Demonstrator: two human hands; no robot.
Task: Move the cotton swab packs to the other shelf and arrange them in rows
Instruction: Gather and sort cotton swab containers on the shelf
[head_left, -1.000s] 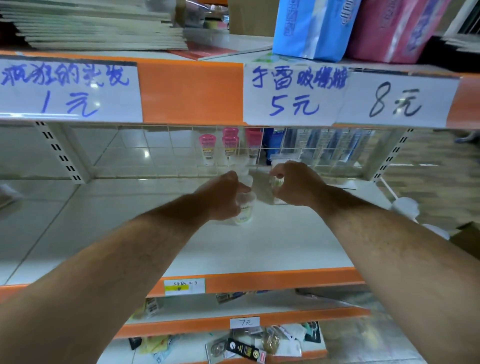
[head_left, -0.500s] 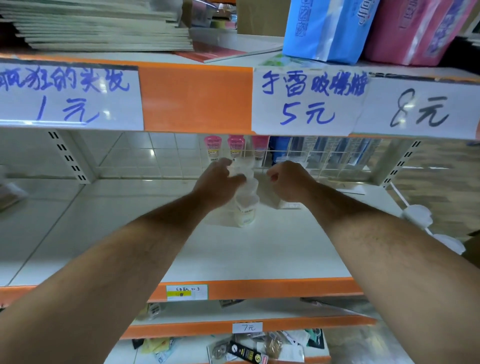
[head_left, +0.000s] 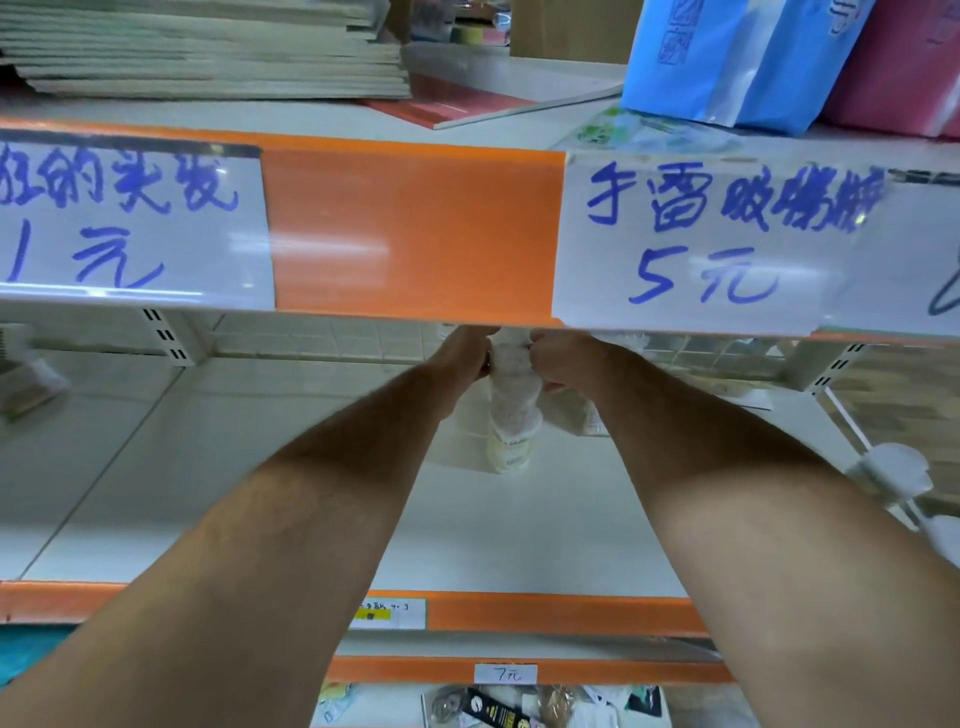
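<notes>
Left hand (head_left: 461, 354), right hand (head_left: 563, 358) farther back, fingers (head_left: 539, 352) clasping the upright cotton swab packs (head_left: 511, 415), axis vertical.

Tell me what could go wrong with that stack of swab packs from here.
1. The left hand and right hand grip only the top of the cotton swab stack; the lower packs may swing or slip loose.
2. The upper shelf edge hangs over the hands and hides the stack's top, so lifting could knock it.
3. The neighbouring pack sits close by and could be toppled.

Orange shelf edge (head_left: 415, 234) bears a white sign (head_left: 717, 239) (blue handwriting); cotton swab pack (head_left: 511, 376) looks whitish.
</notes>
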